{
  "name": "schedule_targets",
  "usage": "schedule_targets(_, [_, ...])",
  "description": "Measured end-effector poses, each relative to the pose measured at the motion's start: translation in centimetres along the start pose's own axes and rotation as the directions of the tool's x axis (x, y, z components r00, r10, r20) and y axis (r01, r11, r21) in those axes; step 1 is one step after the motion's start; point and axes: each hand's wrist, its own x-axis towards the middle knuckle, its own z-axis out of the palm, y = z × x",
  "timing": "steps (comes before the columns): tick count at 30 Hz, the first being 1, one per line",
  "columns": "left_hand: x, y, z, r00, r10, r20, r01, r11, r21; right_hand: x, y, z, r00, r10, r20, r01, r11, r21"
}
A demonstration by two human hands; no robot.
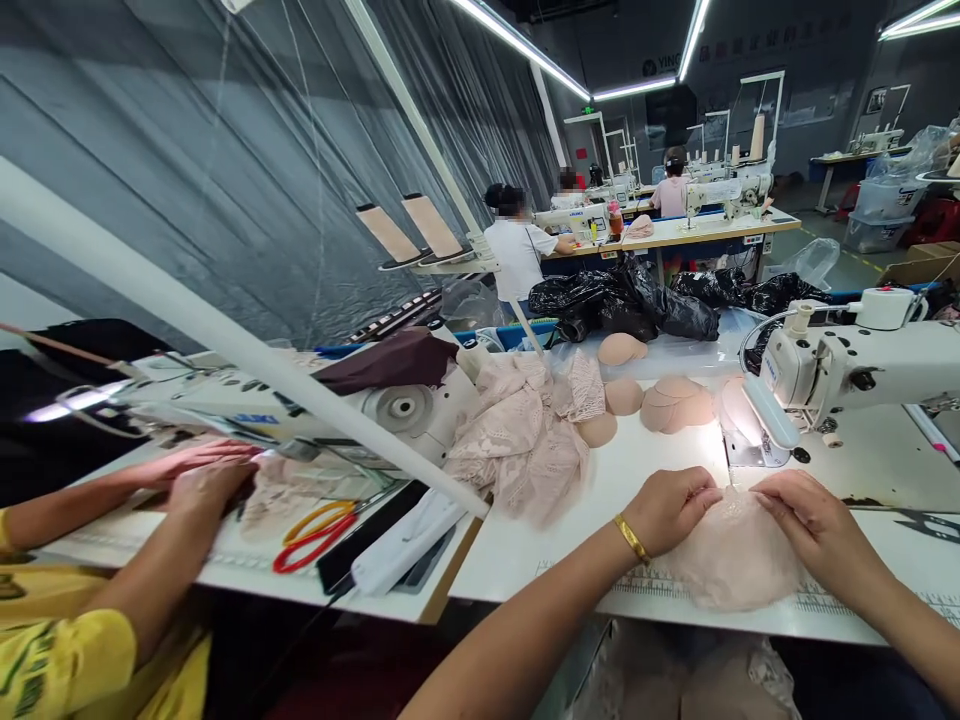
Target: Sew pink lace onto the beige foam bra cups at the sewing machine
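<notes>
Pink lace piece (731, 560) lay on the near edge of the white worktop (540, 540), just in front of the sewing machine (840, 370). Left hand (667, 508) and right hand (814, 525) each had fingers closed on its far edge. Foam cups (675, 402) sat farther back, lace pile (525, 440) to the left. Far left, a co-worker's hands (202, 475) were at another machine, their work hidden. No containers could be made out nearby.

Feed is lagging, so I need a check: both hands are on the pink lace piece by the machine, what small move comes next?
Probably slide the lace piece forward toward the sewing machine: left hand and right hand pinch its top edge just short of the lit needle area.
</notes>
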Motion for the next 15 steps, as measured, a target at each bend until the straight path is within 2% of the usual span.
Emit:
schedule_targets(2, [0.2, -0.5, -1.0, 0.998, -0.025, 0.052, 0.026, 1.0, -0.013, 0.3, 0.0, 0.2, 0.997, 0.072, 0.001, -0.072, 0.992, 0.1])
schedule_targets(3, [0.4, -0.8, -1.6, 0.998, -0.031, 0.054, 0.029, 0.999, 0.037, 0.4, 0.1, 0.4, 0.991, 0.129, 0.021, -0.131, 0.978, 0.163])
schedule_targets(5, [1.4, -1.4, -3.1, 0.999, -0.027, -0.036, 0.034, 0.98, 0.198, 0.5, 0.5, 0.9, 0.968, 0.239, 0.08, -0.252, 0.93, 0.267])
schedule_targets(7, [3.2, -2.0, -4.8, 0.982, 0.008, -0.189, 0.057, 0.94, 0.337, 0.6, 0.7, 1.4, 0.947, 0.294, 0.127, -0.32, 0.894, 0.313])
schedule_targets(9, [5.6, -2.6, -6.1, 0.965, 0.045, -0.257, 0.065, 0.912, 0.404, 0.7, 0.8, 1.6, 0.94, 0.306, 0.152, -0.34, 0.884, 0.321])
schedule_targets(11, [8.1, -3.2, -6.8, 0.966, 0.061, -0.25, 0.058, 0.896, 0.44, 0.8, 0.7, 1.5, 0.942, 0.297, 0.16, -0.334, 0.885, 0.326])
schedule_targets(15, [11.6, -4.1, -6.7, 0.973, 0.075, -0.219, 0.042, 0.873, 0.486, 1.1, 0.3, 1.2, 0.948, 0.278, 0.157, -0.316, 0.884, 0.344])
